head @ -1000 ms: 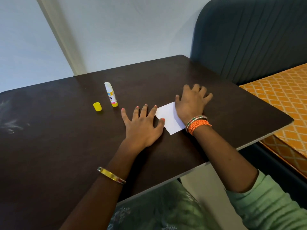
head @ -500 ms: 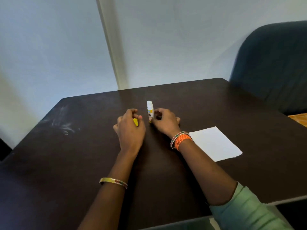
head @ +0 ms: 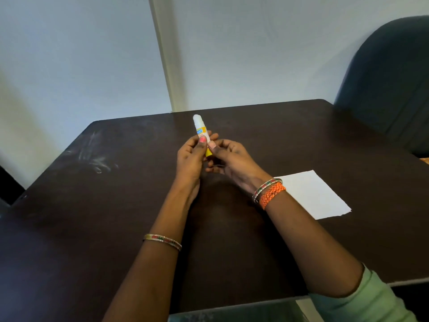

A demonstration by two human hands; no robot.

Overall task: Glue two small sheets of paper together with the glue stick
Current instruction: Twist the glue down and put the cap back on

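Observation:
The glue stick [head: 201, 129] is lifted above the dark table [head: 104, 217], tilted, with its white uncapped tip pointing away from me. My left hand [head: 189, 159] grips its body, thumb pressed on the label. My right hand [head: 232, 160] pinches its yellow lower end with thumb and fingertips. The yellow cap is not visible. The white paper [head: 312, 194] lies flat on the table to the right, just past my right wrist; it looks like a single sheet, and I cannot make out a second one under it.
A dark blue upholstered chair [head: 390, 73] stands at the table's far right corner. A pale wall runs close behind the table's far edge. White smudges [head: 92, 156] mark the tabletop at the left.
Both hands left the paper and went to the glue stick and cap on the table. Now the stick is raised off the table in both hands, and the cap is out of sight.

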